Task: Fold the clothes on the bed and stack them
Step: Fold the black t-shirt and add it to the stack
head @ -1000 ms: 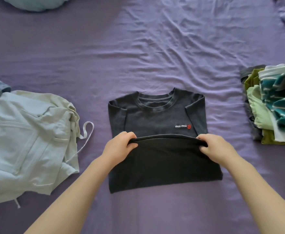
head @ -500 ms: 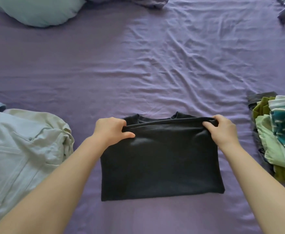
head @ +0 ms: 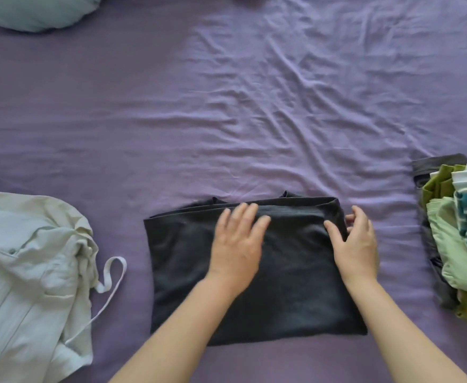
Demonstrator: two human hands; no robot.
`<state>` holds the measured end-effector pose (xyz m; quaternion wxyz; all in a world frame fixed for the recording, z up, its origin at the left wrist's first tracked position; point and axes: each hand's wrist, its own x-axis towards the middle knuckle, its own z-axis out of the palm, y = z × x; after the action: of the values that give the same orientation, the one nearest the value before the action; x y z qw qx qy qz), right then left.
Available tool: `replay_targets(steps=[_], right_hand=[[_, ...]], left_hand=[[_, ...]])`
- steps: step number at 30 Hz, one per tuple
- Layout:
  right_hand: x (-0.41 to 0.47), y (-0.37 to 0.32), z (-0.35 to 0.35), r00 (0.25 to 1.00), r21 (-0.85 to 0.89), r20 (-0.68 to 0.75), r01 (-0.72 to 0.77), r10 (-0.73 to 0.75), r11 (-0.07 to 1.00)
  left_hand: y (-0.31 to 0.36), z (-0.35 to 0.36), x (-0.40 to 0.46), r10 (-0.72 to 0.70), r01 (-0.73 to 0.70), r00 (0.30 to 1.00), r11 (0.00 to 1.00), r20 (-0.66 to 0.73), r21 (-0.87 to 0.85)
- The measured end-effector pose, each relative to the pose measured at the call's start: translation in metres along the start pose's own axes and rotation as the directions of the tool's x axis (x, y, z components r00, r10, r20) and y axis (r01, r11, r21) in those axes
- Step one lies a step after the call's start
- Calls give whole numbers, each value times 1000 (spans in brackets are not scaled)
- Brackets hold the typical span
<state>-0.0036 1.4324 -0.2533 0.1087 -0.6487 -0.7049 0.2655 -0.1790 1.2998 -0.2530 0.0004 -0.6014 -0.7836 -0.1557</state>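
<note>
Head view: nearest, the folded dark t-shirt (head: pixel 257 286) lies flat on the purple bed (head: pixel 226 106), its long axis running left to right. The left hand (head: pixel 236 244) rests on its middle, its grip spread flat with straight fingers. The right hand (head: pixel 357 244) sits at the shirt's right edge, grip loosely curved with thumb on top (whether its fingers actually pinch the cloth I cannot tell). The stack of folded clothes (head: pixel 459 236) lies to the right, so the right hand is nearer. The shirt looks smooth and square, its collar just peeking out at the far edge.
</note>
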Motion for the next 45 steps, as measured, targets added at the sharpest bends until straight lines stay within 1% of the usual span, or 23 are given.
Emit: replay_targets(steps=[2,6,9,11,13,14,15,16,17,18,19,21,24,29,32,34,35,37,38,39,40,42,45], right_hand=[[-17,7,-1,1000,-33,4,11,-11,999],[-43,19,-7,999,-103,54,7,-1,995],[-51,21,-16,987,-72,150,-41,51,997],[-53,14,-26,975,60,215,-63,49,996],[-57,0,-36,960,197,278,-61,4,978],[-59,-9,-40,949,252,315,-53,-30,966],[-62,-18,-44,933,307,355,-50,-66,950],[-67,-28,-46,913,363,395,-53,-102,930],[-72,-37,-47,892,412,430,-54,-141,910],[-77,-48,-47,870,450,458,-48,-184,892],[-83,-59,-46,846,476,481,-34,-228,879],[-97,-80,-39,788,507,532,-2,-311,862],[-119,-110,-15,683,499,632,2,-366,867],[-156,-148,40,602,405,646,250,-469,879],[-172,-162,69,556,396,662,309,-502,865],[-178,-163,83,518,393,691,317,-505,863],[-180,-161,86,515,394,693,316,-505,863],[-180,-153,85,602,343,618,372,-506,862],[-179,-147,82,683,279,532,418,-501,865],[-176,-139,77,767,190,432,437,-475,879],[-172,-132,73,841,91,342,415,-420,905],[-166,-117,65,928,-50,268,280,-258,959],[-159,-104,61,935,9,355,20,-22,1000]], left_hand=[[31,17,-3,55,-56,983,998,176,1],[39,40,1,2,-37,871,997,492,62],[37,40,8,-12,-33,813,997,582,66],[39,26,14,-33,19,790,999,612,30],[45,8,18,-64,162,804,980,591,-115],[49,-2,18,-85,267,821,931,565,-247],[52,-12,17,-114,384,829,827,547,-411],[55,-25,15,-141,498,821,650,553,-574],[57,-38,12,-153,586,798,420,582,-693],[57,-51,8,-148,639,770,184,621,-747],[55,-63,3,-142,660,743,1,654,-751],[44,-80,-11,-164,659,709,-192,685,-728],[13,-101,-32,-233,633,668,-322,707,-704],[-47,-114,-72,-363,530,643,-425,674,-734],[-76,-108,-95,-436,467,618,-466,654,-751],[-89,-103,-106,-445,497,594,-452,670,-741],[-93,-99,-111,-461,561,574,-380,677,-735],[-100,-91,-115,-564,723,529,-90,634,-685],[-103,-87,-117,-618,781,519,62,590,-621],[-104,-83,-119,-646,813,514,156,565,-562],[-103,-80,-119,-655,825,508,184,559,-535],[-98,-77,-115,-663,839,464,116,588,-532],[-89,-70,-108,-696,871,343,-16,631,-491]])
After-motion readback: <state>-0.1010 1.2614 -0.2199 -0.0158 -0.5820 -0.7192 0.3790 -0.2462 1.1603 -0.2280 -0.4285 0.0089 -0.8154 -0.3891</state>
